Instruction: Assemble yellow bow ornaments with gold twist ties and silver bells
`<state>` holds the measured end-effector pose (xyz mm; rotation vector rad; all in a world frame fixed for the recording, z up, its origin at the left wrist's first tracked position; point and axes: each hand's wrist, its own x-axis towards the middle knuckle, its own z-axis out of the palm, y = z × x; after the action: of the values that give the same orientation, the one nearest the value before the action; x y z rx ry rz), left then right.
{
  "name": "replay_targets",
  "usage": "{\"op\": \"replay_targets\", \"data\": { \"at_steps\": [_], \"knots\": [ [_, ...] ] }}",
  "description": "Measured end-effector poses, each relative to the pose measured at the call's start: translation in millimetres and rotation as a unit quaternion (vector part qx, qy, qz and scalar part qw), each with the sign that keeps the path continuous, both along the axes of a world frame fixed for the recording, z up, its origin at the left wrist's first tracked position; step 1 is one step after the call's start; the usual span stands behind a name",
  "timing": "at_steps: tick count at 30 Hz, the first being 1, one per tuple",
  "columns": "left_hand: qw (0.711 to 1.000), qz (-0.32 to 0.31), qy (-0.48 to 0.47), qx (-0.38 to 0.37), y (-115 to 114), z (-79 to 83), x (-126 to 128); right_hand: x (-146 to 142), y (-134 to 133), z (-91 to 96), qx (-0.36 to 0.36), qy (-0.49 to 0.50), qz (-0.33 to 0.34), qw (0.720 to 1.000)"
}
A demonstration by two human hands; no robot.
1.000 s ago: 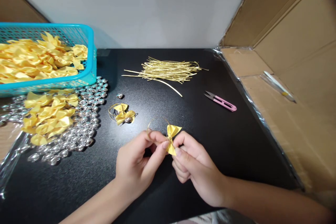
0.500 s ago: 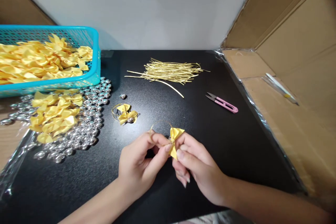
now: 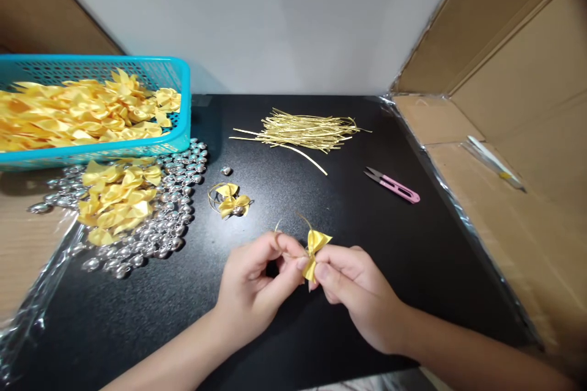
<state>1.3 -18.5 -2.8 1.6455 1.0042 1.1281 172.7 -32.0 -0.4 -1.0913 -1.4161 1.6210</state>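
A yellow ribbon bow (image 3: 314,245) is held upright between my two hands, above the front of the black table. My left hand (image 3: 261,278) pinches at the bow's middle from the left, and a thin gold twist tie (image 3: 302,220) loops up from there. From the right, the thumb and fingers of my right hand (image 3: 355,284) are closed on the bow's edge. What sits behind the bow is hidden by the fingers. Farther back on the left lie bows with gold ties (image 3: 233,201), a silver bell showing among them, and a single silver bell (image 3: 226,170).
A blue basket (image 3: 185,110) of yellow bows stands at the back left. Before it, loose bows (image 3: 121,201) lie among many silver bells (image 3: 137,250). Gold twist ties (image 3: 307,131) are piled at the back, with pink thread snips (image 3: 394,186) to the right. Cardboard (image 3: 513,104) borders the right side.
The view has shifted, so everything sits slightly farther right. The fingers of my right hand have curled in closer under the bow. Both hands keep their hold.
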Motion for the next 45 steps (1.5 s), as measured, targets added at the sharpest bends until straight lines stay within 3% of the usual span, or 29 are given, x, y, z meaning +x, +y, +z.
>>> {"op": "replay_targets", "data": {
  "at_steps": [5,15,20,25,29,33,38,45],
  "knots": [
    [0.999,-0.003,-0.031,-0.039,1,1.9,0,5,5,4.6,0.052,-0.039,0.004,0.998],
    [0.986,-0.026,-0.08,-0.142,3,2.5,2,6,6,0.3,0.249,-0.087,-0.041,0.964],
    [0.986,-0.044,-0.071,-0.142,1,1.6,3,7,8,-3.8,0.276,-0.112,-0.11,0.948],
    [0.988,-0.079,-0.03,-0.126,3,-0.7,1,17,13,-1.2,0.322,-0.14,-0.2,0.915],
    [0.989,-0.114,0.03,-0.086,5,0.0,1,19,15,5.1,0.313,-0.189,-0.186,0.912],
    [0.987,-0.131,0.056,-0.076,7,1.9,2,17,16,8.2,0.248,-0.188,-0.119,0.943],
    [0.979,-0.146,0.018,-0.144,10,2.0,1,19,18,5.2,0.144,-0.085,-0.093,0.981],
    [0.963,-0.181,0.017,-0.197,10,0.6,2,23,24,3.4,0.117,0.108,-0.156,0.975]
  ]
}}
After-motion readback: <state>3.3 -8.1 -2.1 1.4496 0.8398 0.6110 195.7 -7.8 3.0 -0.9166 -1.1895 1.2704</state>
